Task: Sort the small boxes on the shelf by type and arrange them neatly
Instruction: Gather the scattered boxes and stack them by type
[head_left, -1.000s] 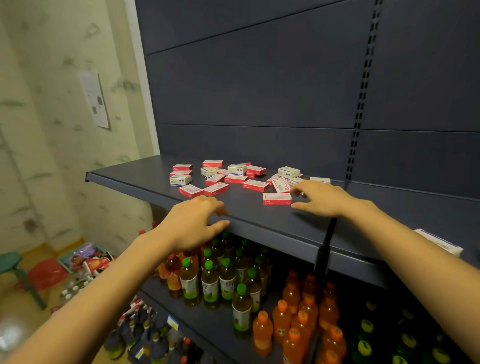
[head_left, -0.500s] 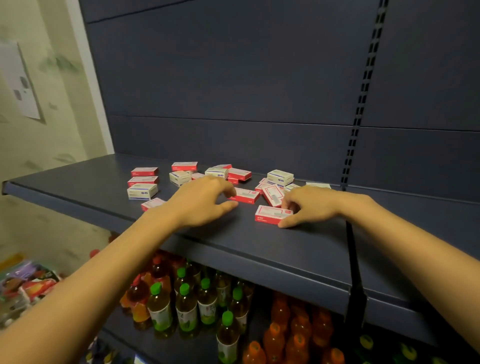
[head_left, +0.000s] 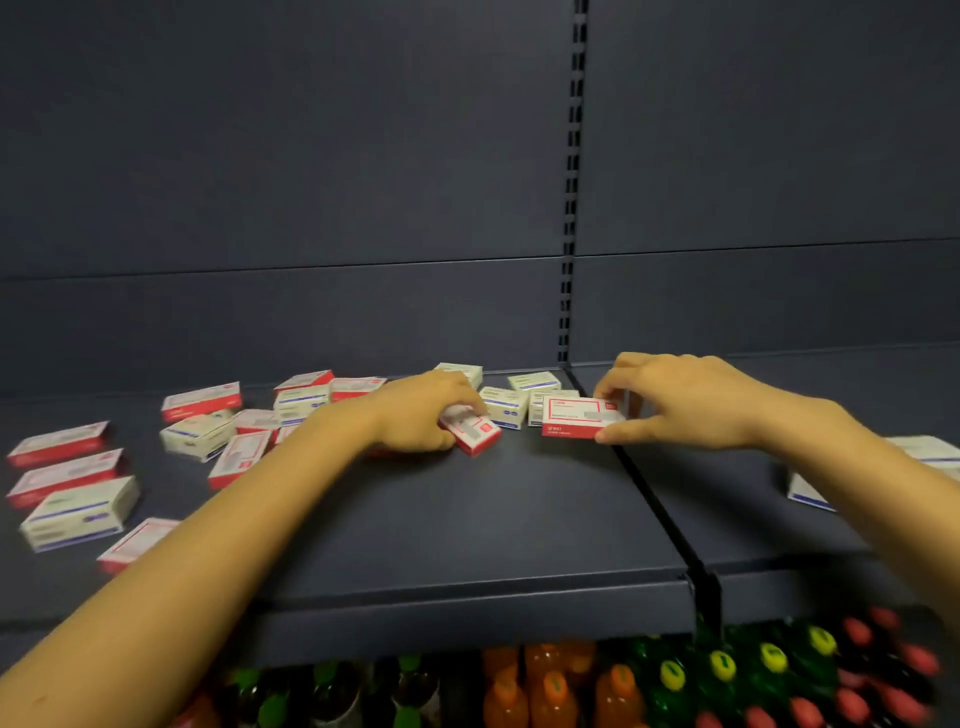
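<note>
Both arms out over a dark blue-grey metal shelf (head_left: 467, 525). The left hand (head_left: 423, 415) has its grip closed round a small red-and-white cardboard box (head_left: 471, 430): fingers curled over the top, box tilted, one corner toward 5 o'clock. The right hand (head_left: 685, 402) is at 3 o'clock of the left hand. Its grip pinches a second red-and-white box (head_left: 574, 418) by the right end, thumb on the front edge, fingers on the back edge. That box is level over the seam between the two shelf panels; cannot tell if it touches the shelf.

Between the hands, toward 12 o'clock: white boxes with blue stripes (head_left: 503, 408), bunched close, near the dark back panel (head_left: 311, 156).

At 9 o'clock of the left hand: scattered mixed boxes (head_left: 200, 400), red-and-white and white blue-striped, at odd angles, some touching. Partly blurred.

At 4 o'clock of the right hand: a lone white blue-striped box (head_left: 808, 491), half hidden behind the forearm.

Under the shelf's front edge, 6 o'clock: orange-capped bottles (head_left: 553, 686); toward 5 o'clock, yellow-capped bottles (head_left: 722, 665). Blurred.
</note>
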